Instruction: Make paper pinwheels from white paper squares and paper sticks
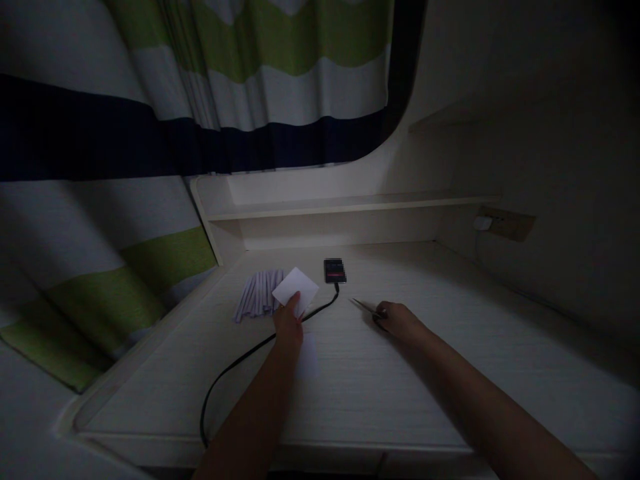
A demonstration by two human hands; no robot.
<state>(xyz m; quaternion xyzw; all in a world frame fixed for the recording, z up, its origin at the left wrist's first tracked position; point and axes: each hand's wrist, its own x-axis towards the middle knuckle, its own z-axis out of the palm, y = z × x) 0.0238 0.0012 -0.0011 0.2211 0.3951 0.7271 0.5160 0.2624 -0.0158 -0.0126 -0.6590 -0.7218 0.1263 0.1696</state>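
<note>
My left hand (289, 321) grips a square of white paper (295, 288), thumb on top, held above the desk. Under and beside that wrist a second sheet of pale paper (308, 355) lies flat, partly hidden by my forearm. Just left of the held paper, a row of several thin rolled paper sticks (257, 295) lies side by side. Over on the right, my right hand (395, 319) is closed round the handles of a pair of scissors (367, 307), whose blades point up and left, toward the middle of the desk.
A small dark phone-like device (335, 271) with a lit screen lies behind, and its black cable (250, 351) curves across the desk (360, 400) to the front edge. A low shelf (350, 205) spans the back. Striped curtains (175, 247) hang left; a plug (483, 223) sits in the right wall.
</note>
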